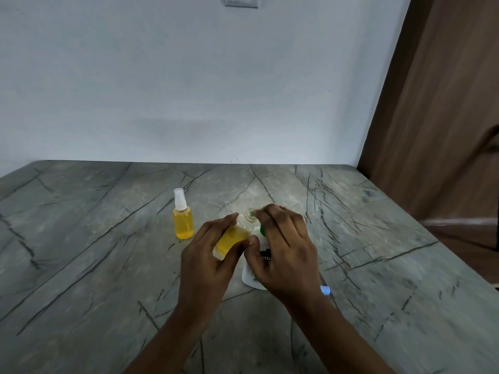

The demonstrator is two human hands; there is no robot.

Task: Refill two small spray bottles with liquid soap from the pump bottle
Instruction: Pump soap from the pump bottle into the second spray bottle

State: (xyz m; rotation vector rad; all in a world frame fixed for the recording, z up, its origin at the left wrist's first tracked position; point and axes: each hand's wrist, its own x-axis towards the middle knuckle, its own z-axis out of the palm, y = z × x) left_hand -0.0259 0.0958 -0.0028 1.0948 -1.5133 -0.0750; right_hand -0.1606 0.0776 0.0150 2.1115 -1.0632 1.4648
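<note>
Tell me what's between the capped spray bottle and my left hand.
Just bare countertop between the capped spray bottle and left hand, per the head view.

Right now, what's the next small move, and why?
Probably press the pump: the left hand holds the small clear spray bottle, uncapped and only part full of yellow soap, tilted with its mouth at the green pump head of the white pump bottle under the right hand.

Left hand (213, 252) grips spray bottle (233, 234), right hand (283, 247) arched alongside.
</note>
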